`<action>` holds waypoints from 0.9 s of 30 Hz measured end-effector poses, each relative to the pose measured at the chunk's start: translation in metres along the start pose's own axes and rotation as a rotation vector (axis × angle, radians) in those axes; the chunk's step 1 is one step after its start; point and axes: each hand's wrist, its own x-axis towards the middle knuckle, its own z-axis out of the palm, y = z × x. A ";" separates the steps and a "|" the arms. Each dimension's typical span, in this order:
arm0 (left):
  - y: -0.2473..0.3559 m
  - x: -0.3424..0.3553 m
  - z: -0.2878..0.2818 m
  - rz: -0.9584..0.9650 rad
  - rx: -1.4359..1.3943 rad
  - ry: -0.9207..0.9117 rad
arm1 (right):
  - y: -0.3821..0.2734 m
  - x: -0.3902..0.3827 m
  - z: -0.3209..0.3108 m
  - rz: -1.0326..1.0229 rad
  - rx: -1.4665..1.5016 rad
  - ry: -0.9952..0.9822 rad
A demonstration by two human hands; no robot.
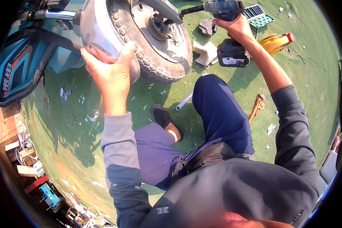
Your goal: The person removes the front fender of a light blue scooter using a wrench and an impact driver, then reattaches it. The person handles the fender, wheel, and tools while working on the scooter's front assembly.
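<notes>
My left hand [112, 76] is spread across the lower end of a shiny chrome mudguard [98, 26], thumb and forefinger wide apart against it; its other fingers are mostly hidden. Beside the mudguard is a knobbly, dusty tyre [161, 70] on a grey wheel, with a dark fork arm [161, 8] reaching to its hub [157, 28]. My right hand [237, 30] is wrapped round the grip of a cordless impact wrench [226, 8] with a black battery at its base. The wrench's socket end points left, close to the fork arm's lower end.
A blue vehicle body with a black bar [30, 34] stands left. On the green floor lie a long spanner [185, 100], an orange-handled pipe wrench [257, 107], a yellow bottle with a red cap [277, 42], a green socket case [260, 19] and a whitish cloth-like piece [206, 53].
</notes>
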 end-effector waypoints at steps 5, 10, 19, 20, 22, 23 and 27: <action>-0.005 0.001 -0.001 0.017 0.024 0.045 | -0.018 0.001 -0.013 -0.038 -0.036 -0.019; -0.004 0.020 -0.008 -0.001 -0.165 0.086 | -0.024 0.009 -0.024 0.002 -0.107 -0.112; -0.016 0.028 -0.004 0.049 -0.235 0.168 | -0.026 0.022 -0.024 -0.010 -0.144 -0.200; -0.016 0.028 -0.003 0.059 -0.220 0.181 | -0.032 0.016 -0.022 -0.006 -0.147 -0.192; -0.013 0.027 -0.002 0.028 -0.252 0.177 | -0.032 0.021 -0.017 -0.039 -0.125 -0.204; -0.012 0.026 -0.002 0.011 -0.266 0.173 | -0.028 0.019 -0.016 -0.077 -0.052 -0.206; -0.010 0.027 -0.007 0.011 -0.133 0.139 | -0.027 0.019 -0.009 -0.014 -0.045 -0.161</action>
